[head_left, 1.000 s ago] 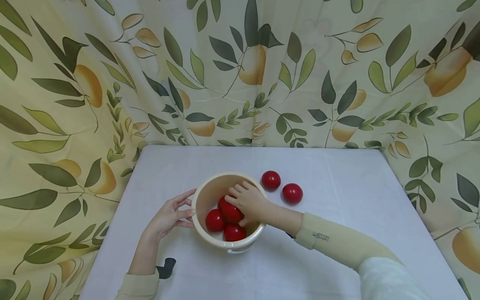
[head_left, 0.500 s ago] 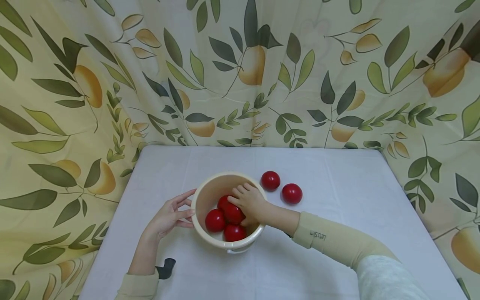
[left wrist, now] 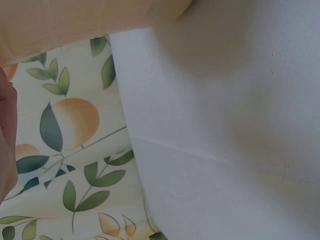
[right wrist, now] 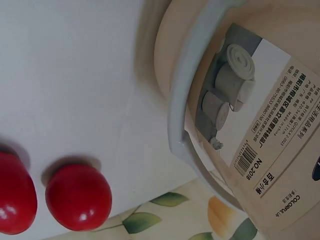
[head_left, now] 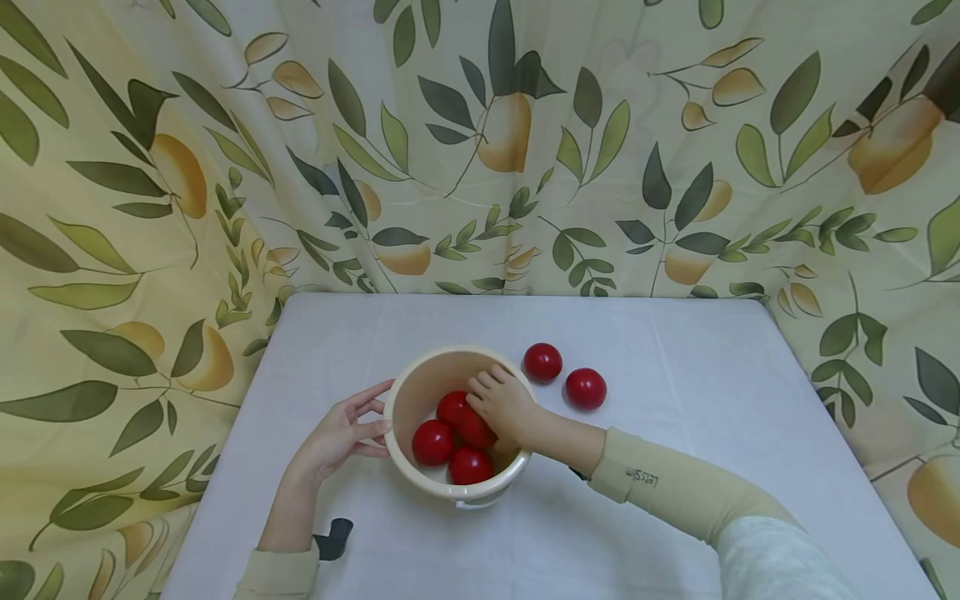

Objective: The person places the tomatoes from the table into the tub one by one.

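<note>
A cream bucket [head_left: 422, 367] stands on the white table with several smooth, round red balls inside, tomato-like in look. My right hand [head_left: 506, 410] reaches over the rim and grips one red ball [head_left: 474, 428] from its right side, which partly covers it. Left of it in the bucket sit another red ball [head_left: 433, 442] and a front one [head_left: 470, 465]. My left hand [head_left: 339, 432] touches the bucket's left side, fingers spread along the outer wall and thumb at the rim. In the left wrist view only an edge of that hand [left wrist: 7, 140] shows.
Two more red balls, a nearer one [head_left: 586, 389] and a farther one [head_left: 542, 362], lie on the table [head_left: 675, 358] right of the bucket. A pale handle [right wrist: 182, 85] hangs against the labelled bucket wall. Leaf-and-fruit patterned cloth [head_left: 450, 233] hangs behind the table.
My right hand has shifted slightly right inside the bucket, and the ball under it has moved right too. My left hand stays at the bucket's left side.
</note>
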The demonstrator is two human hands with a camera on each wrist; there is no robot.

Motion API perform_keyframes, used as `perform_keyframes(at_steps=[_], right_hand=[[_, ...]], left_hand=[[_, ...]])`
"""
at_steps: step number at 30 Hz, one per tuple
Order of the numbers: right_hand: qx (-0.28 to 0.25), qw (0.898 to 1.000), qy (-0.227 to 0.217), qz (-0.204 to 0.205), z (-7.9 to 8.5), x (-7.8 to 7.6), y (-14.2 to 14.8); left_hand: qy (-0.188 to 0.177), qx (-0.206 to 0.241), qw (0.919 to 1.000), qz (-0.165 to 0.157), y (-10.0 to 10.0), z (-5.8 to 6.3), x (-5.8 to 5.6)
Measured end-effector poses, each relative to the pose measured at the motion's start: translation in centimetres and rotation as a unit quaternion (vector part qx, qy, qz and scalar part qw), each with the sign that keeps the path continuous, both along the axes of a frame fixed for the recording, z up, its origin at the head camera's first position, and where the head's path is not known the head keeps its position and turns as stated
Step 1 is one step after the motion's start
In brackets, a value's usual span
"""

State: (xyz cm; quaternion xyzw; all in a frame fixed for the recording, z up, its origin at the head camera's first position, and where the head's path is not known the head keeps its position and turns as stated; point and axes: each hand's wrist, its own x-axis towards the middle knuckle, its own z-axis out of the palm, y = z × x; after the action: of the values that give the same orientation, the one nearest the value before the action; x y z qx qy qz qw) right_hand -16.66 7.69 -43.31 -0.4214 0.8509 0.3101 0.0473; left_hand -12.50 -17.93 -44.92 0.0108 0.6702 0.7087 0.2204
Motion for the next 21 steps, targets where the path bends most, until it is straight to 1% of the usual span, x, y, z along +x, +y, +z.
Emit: perform_keyframes(at_steps=[5,9,11,12,14,15,17,18,21], right_hand=[[0.002,1.0,0.003,-0.004,0.0,0.0,0.0],[-0.011,1.0,-0.002,-0.004,-0.1,0.0,0.0],[-0.028,0.999,-0.015,-0.004,0.0,-0.1,0.2],[-0.045,0.999,-0.026,-0.004,0.2,-0.2,0.3],[-0.098,0.994,-0.048,-0.005,0.6,-0.5,0.6],[-0.134,0.989,-0.058,-0.005,1.0,-0.8,0.8],[-0.217,0.974,-0.068,-0.009,1.9,-1.4,1.3],[-0.255,0.965,-0.064,-0.012,2.5,-1.8,1.7],[-0.35,0.936,-0.023,-0.031,3.7,-3.0,3.2]], left_hand=[[0.005,0.0,1.0,-0.002,0.0,0.0,0.0],[0.002,-0.004,1.0,0.003,0.1,-0.1,0.0],[0.002,-0.005,1.0,0.005,0.1,-0.1,0.0],[0.001,-0.005,1.0,0.005,0.1,-0.1,0.0],[0.003,-0.006,1.0,0.003,0.2,-0.1,0.0],[0.003,-0.006,1.0,0.002,0.2,0.0,0.1],[0.005,-0.004,1.0,0.0,0.2,0.1,0.1],[0.006,-0.003,1.0,-0.001,0.2,0.1,0.1],[0.008,0.0,1.0,-0.001,0.1,0.3,0.2]])
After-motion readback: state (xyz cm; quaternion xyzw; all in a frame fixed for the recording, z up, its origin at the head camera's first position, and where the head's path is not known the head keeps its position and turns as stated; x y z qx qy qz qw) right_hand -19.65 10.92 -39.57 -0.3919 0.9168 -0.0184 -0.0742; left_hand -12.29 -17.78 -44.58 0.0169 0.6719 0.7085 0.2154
